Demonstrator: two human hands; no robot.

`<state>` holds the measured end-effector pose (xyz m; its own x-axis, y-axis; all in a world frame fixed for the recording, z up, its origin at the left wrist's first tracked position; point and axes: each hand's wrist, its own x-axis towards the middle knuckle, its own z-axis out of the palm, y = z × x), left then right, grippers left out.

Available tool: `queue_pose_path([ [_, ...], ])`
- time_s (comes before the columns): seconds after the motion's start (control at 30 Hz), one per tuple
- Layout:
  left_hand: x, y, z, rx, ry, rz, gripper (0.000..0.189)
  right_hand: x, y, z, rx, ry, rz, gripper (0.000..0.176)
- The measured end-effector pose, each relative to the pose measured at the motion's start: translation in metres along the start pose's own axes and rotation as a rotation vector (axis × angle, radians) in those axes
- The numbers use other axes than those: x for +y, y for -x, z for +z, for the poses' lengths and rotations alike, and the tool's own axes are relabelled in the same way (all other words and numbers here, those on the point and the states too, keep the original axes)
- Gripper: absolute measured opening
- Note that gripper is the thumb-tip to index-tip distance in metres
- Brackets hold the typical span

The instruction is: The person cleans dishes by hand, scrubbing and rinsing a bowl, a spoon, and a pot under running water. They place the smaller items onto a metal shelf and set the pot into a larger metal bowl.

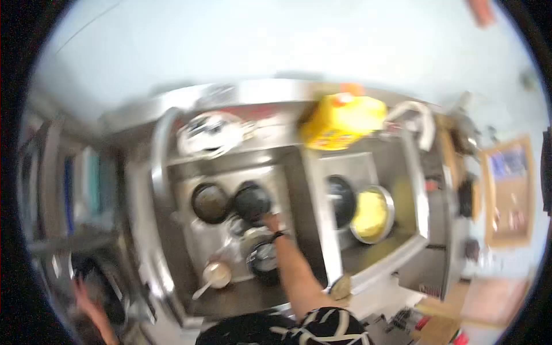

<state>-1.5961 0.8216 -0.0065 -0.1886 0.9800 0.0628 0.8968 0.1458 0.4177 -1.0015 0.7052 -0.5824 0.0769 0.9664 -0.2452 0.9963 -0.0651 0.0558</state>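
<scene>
My right hand [271,221] reaches into the left sink basin, a dark band at its wrist. Its fingers close on the near rim of a black bowl [252,200], though blur softens the grip. Left of that bowl sits another dark bowl [210,202], holding brownish liquid. Close to my right forearm lies a third black bowl [264,257]. A small pale cup [217,275] with a white spoon [201,291] stands nearer the front. Far to the left, my left hand [86,299] has its fingers stretched out beside a dark round vessel [103,287], blurred.
A metal bowl of yellow food [371,214] and a black bowl [340,201] sit in the right basin [402,244]. Behind it stands a yellow jug [345,121] with an orange cap. A curved faucet [161,152] rises at the left basin, near a white plate [211,135].
</scene>
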Motion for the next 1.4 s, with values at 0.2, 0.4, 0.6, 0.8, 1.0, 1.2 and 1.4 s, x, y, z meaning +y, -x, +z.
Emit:
queue_pose_path([
  [0.2, 0.078, 0.049, 0.017, 0.306, 0.068, 0.545, 0.028, -0.04, 0.02, -0.288, 0.187, -1.054, 0.624, 0.023],
  [0.4, 0.093, 0.054, 0.121, -0.057, 0.465, 0.584, 0.03, -0.035, 0.047, -0.378, 0.292, -1.319, 0.627, 0.027],
  [0.6, 0.198, 0.037, 0.181, -0.452, 0.774, 0.458, 0.045, -0.049, 0.051, -0.473, 0.182, -1.67, 0.219, 0.023],
  [0.8, 0.22, 0.021, 0.154, -0.812, 1.234, -0.335, 0.078, -0.05, 0.055, -0.514, -0.092, -1.439, -0.09, 0.031],
  [1.0, 0.208, 0.028, 0.139, -0.929, 1.127, -0.277, 0.042, -0.065, 0.019, -0.518, -0.112, -0.797, -0.162, 0.021],
  [1.2, 0.235, 0.052, 0.165, -0.74, 1.215, -0.184, 0.04, -0.176, 0.009, -0.5, 0.658, -0.82, -0.089, 0.058],
  [1.4, 0.204, 0.042, 0.16, -0.66, 1.328, -0.251, 0.064, -0.146, 0.048, -0.495, 0.427, -0.92, -0.598, 0.045],
])
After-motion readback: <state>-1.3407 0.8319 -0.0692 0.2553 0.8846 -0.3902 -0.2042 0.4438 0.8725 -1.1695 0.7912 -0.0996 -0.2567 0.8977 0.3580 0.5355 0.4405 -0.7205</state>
